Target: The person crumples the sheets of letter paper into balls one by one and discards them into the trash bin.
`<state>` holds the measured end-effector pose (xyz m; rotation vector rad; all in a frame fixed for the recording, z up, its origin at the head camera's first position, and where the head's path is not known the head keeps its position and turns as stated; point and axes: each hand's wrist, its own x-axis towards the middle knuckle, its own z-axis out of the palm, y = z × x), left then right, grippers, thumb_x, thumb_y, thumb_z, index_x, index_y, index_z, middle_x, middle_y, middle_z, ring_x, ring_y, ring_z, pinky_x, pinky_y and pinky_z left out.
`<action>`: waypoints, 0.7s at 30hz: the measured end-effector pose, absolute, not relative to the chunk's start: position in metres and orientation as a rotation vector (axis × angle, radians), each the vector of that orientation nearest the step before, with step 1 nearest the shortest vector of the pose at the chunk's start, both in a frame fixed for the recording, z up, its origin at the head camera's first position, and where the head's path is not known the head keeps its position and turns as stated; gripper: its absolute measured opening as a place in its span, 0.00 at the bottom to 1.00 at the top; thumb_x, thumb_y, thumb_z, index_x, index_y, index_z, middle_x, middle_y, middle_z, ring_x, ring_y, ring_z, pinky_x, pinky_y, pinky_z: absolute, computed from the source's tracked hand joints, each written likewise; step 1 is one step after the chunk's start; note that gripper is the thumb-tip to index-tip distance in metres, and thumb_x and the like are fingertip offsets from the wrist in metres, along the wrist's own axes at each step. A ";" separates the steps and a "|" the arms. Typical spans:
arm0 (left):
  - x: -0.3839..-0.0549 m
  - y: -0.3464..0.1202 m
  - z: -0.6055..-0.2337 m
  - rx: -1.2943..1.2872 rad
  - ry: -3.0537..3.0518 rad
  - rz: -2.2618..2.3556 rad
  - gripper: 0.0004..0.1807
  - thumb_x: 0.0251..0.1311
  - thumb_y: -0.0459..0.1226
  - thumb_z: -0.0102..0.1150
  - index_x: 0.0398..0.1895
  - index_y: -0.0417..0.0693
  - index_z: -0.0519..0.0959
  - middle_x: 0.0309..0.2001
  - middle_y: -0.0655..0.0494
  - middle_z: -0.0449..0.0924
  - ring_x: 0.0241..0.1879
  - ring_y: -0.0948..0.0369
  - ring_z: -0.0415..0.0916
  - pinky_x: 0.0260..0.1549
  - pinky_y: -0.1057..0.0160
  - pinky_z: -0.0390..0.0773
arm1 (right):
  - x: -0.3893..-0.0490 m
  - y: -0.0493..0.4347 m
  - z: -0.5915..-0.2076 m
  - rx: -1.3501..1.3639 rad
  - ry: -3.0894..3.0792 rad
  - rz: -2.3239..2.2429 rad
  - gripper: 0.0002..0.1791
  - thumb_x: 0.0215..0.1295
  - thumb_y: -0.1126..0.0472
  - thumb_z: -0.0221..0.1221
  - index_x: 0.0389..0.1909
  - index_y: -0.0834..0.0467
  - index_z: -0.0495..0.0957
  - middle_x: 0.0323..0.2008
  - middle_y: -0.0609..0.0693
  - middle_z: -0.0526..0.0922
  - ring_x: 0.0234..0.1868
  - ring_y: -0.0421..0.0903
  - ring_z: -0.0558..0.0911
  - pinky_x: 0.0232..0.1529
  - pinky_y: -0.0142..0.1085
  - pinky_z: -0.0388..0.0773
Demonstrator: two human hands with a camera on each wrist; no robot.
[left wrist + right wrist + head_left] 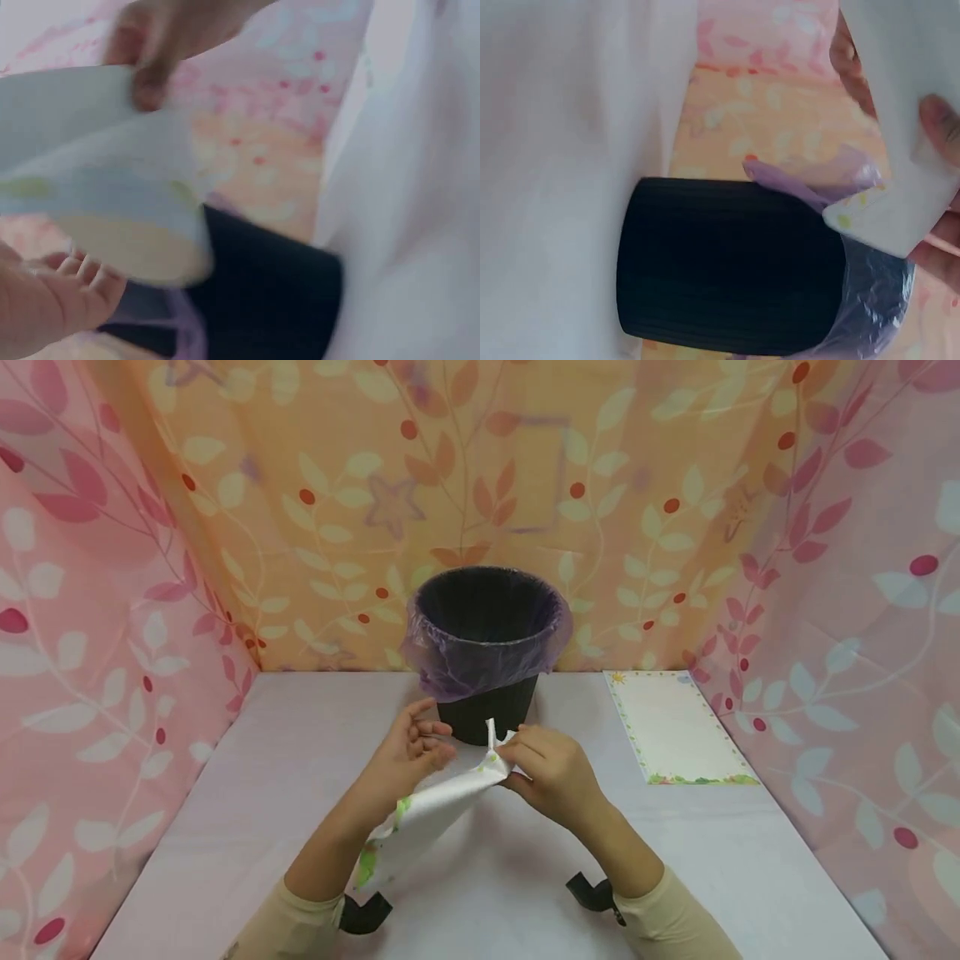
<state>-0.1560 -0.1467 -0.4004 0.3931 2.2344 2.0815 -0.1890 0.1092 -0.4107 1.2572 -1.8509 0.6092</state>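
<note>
My right hand [555, 777] pinches one end of a folded sheet of white paper [442, 806] with a green printed border. Its thumb and fingers also show on the paper [919, 90] in the right wrist view. To the left, my left hand [416, 747] has its fingers loosely bent, apart from the sheet's held end and with nothing in them. The paper slants down from the right hand towards the left forearm. Right behind both hands stands a black bin [483, 714] with a purple plastic liner [480, 672] folded over its rim.
A second bordered sheet [678, 727] lies flat at the table's right side. The white table [300, 752] is enclosed by floral curtains [487, 460] at the back and sides. Black straps [365, 914] show at the wrists.
</note>
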 end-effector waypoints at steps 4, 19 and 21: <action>-0.154 -0.167 -0.385 0.365 2.390 2.253 0.25 0.78 0.40 0.50 0.72 0.39 0.64 0.57 0.42 0.74 0.53 0.53 0.78 0.49 0.66 0.81 | -0.192 0.117 -0.410 1.110 -1.926 0.643 0.14 0.48 0.58 0.79 0.29 0.54 0.83 0.28 0.44 0.85 0.27 0.42 0.82 0.25 0.36 0.79; -0.129 -0.145 -0.378 1.108 3.245 2.339 0.30 0.59 0.51 0.73 0.48 0.32 0.82 0.42 0.42 0.79 0.40 0.55 0.74 0.39 0.68 0.75 | -0.193 0.128 -0.404 0.702 -2.159 0.894 0.18 0.53 0.55 0.77 0.17 0.51 0.76 0.16 0.41 0.71 0.18 0.36 0.64 0.18 0.28 0.58; -0.126 -0.136 -0.382 1.084 3.388 2.071 0.33 0.55 0.52 0.76 0.55 0.37 0.82 0.48 0.44 0.81 0.45 0.54 0.77 0.45 0.67 0.76 | -0.189 0.127 -0.402 0.699 -2.177 0.962 0.17 0.53 0.56 0.77 0.17 0.51 0.77 0.17 0.41 0.73 0.19 0.35 0.67 0.18 0.27 0.63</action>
